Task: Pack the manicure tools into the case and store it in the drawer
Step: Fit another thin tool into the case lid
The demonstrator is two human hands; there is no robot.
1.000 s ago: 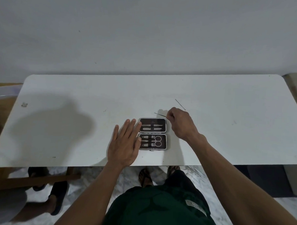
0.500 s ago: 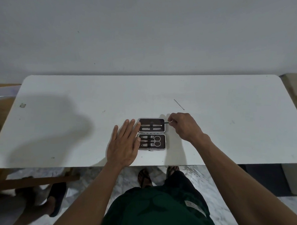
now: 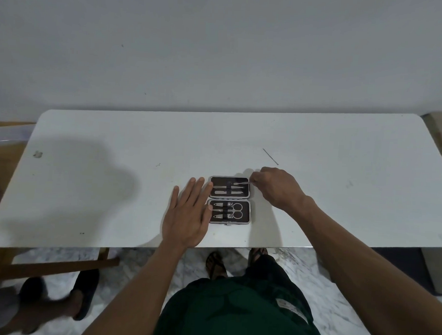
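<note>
A small manicure case [image 3: 249, 201] lies open and flat near the front edge of the white table [image 3: 88, 176]. Its near half holds scissors, clippers and pointed tools; its far half holds several thin metal tools under a strap. My left hand [image 3: 187, 214] lies flat with fingers spread, fingertips on the case's left edge. My right hand [image 3: 274, 188] is at the far half's right edge, fingertips pinched on the end of a thin metal tool [image 3: 239, 185] that lies in the top row. Another thin metal tool [image 3: 270, 156] lies loose on the table, beyond my right hand.
The table stands against a plain wall. A small grey scrap [image 3: 37, 154] lies at the table's far left. Below the front edge are my sandalled feet [image 3: 217, 264] on marble floor, and another person's foot in a dark slipper [image 3: 83, 298] at the lower left.
My right hand carried the thin tool from the table behind the case down to the far half and slid it leftward into the top row. My left hand stayed on the case's left edge.
</note>
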